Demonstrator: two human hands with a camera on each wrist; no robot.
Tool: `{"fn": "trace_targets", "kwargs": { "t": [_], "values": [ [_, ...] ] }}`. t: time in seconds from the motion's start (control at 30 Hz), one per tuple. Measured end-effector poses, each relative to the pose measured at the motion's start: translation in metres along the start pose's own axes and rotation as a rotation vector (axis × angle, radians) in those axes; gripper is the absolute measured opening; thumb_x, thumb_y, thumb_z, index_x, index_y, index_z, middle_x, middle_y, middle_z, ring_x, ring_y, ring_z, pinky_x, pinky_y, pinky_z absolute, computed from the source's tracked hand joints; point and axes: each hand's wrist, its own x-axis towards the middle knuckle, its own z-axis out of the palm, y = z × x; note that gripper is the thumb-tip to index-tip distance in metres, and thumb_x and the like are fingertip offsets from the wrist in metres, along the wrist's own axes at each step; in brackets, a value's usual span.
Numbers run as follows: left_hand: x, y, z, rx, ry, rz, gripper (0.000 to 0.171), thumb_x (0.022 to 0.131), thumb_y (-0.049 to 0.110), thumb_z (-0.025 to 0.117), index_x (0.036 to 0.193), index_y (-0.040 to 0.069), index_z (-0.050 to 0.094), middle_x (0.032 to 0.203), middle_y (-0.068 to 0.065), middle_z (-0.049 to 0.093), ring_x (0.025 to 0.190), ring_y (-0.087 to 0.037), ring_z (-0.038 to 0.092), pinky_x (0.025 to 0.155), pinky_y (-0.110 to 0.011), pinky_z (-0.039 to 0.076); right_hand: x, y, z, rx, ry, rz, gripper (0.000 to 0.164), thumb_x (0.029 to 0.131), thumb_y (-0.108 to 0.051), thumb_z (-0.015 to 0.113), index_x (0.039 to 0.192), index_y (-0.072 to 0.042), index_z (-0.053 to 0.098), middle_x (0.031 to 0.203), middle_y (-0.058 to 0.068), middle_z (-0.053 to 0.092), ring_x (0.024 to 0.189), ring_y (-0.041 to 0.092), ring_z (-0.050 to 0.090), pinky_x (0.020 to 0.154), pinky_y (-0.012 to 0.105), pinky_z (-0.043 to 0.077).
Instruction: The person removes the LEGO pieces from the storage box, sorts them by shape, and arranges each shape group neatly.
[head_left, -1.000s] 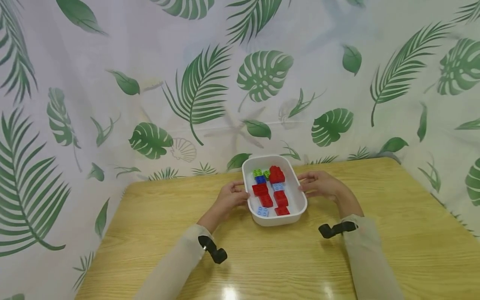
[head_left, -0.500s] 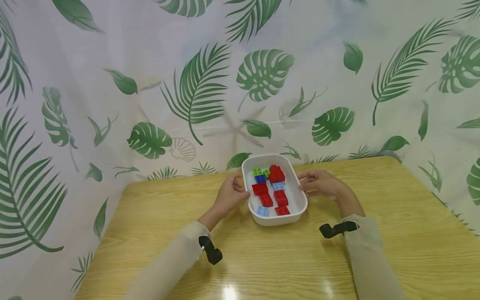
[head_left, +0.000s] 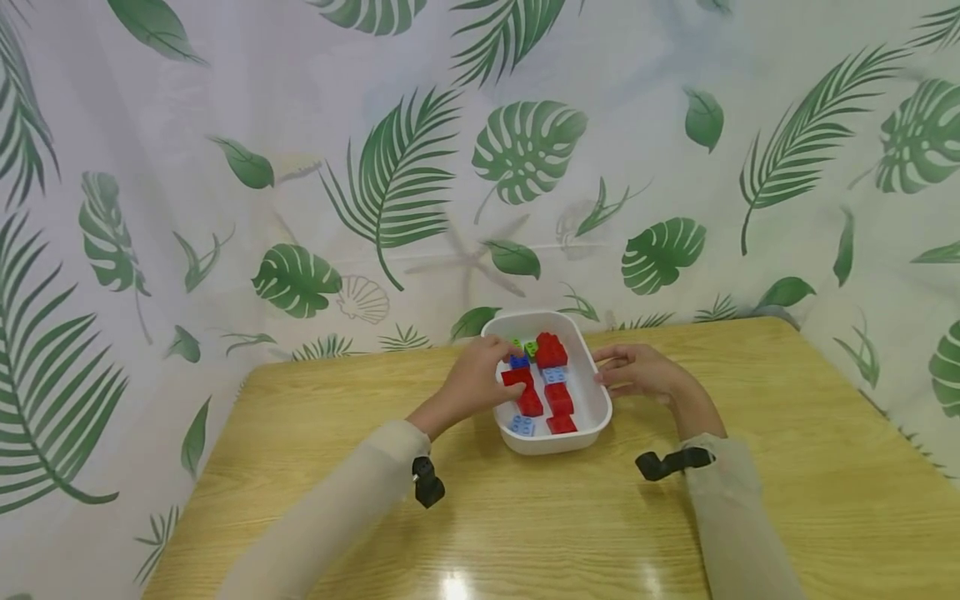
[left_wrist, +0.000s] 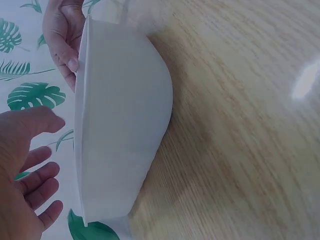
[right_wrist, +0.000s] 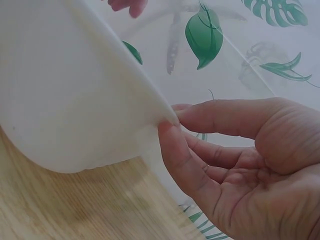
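Note:
A white plastic tray stands on the table with several toy building bricks inside. Red bricks make up most of them, along with a dark blue brick, light blue bricks and lime green bricks. My left hand reaches over the tray's left rim, fingers spread close above the bricks and partly hiding the green and red ones. In the left wrist view nothing sits between its fingers. At the opposite side, my right hand pinches the tray's rim between thumb and finger.
The wooden table extends in front of the tray and to both sides. Behind it hangs a white curtain printed with green leaves, close to the tray's far end. A small black camera mount is strapped to each sleeve.
My left hand has let go of the tray's left rim and moved right and over it, above the bricks. The right hand keeps its hold on the rim.

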Motion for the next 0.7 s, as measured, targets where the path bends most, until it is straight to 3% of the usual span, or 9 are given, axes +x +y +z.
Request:
{"fn": "trace_targets", "kwargs": {
  "t": [0.1,0.27,0.7],
  "values": [
    [0.004,0.002,0.002,0.101,-0.022,0.037,0.044,0.087,0.033,0.079,0.124,0.011,0.07,0.122,-0.008,0.064,0.117,-0.024,0.055,0.102,-0.042,0.049,0.0,-0.001,0.0,-0.004,0.007,0.003,0.058,0.096,-0.012,0.07,0.145,0.005,0.045,0.117,0.013,0.068,0.099,0.018,0.068,0.094,0.042,0.058],
    [0.009,0.002,0.01,0.185,-0.047,0.055,0.044,0.084,0.039,0.08,0.119,0.013,0.072,0.122,-0.006,0.063,0.115,-0.022,0.053,0.102,-0.041,0.047,-0.002,-0.002,0.002,0.001,0.001,0.0,0.057,0.096,-0.012,0.068,0.145,0.005,0.045,0.118,0.014,0.067,0.099,0.017,0.067,0.094,0.042,0.058],
    [0.019,0.005,0.034,0.379,-0.127,-0.016,0.048,0.08,0.054,0.08,0.114,0.021,0.074,0.123,-0.002,0.062,0.118,-0.02,0.048,0.105,-0.045,0.041,-0.004,-0.001,0.002,0.036,-0.015,-0.025,0.058,0.096,-0.01,0.068,0.145,0.008,0.044,0.115,0.013,0.07,0.096,0.017,0.069,0.089,0.038,0.06]
  ]
}}
